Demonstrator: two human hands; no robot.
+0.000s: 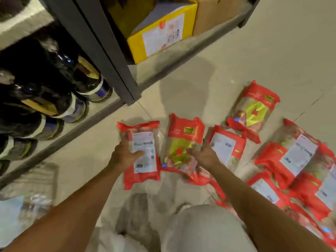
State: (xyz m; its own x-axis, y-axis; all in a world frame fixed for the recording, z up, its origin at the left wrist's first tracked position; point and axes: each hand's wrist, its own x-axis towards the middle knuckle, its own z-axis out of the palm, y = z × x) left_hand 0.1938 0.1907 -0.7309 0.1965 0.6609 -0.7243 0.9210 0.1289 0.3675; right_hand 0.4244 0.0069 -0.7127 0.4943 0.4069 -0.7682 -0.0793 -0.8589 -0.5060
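— What's in front of this person, biggest first?

— The pale floor (254, 60), and on it a dark metal rack (101, 51) running from nine o'clock up to twelve. Its low shelf carries dark bottles (54, 79) at ten o'clock and a yellow box (156, 37) at twelve. Then comes a heap of red packets (294, 160), overlapping one another, from three o'clock to five.

— And the hands?

— The person crouches, both arms out towards twelve. The left hand (125, 153) grips the labelled packet (147, 164), thumb across its white label, at about eleven o'clock just short of the rack's foot. The right hand (203, 155) is down on the yellow-fronted packet (183, 140) just beside it. That hand is blurred, so I cannot tell whether it has hold or only rests there.

— How far along, would you say?

— Early, I'd judge. These look like goods for the shelves, and I see no red packet on the rack. Two are under the hands, two lone packets (254, 110) lie near them at one o'clock, and the whole heap is untouched. Nearly everything is left to do.
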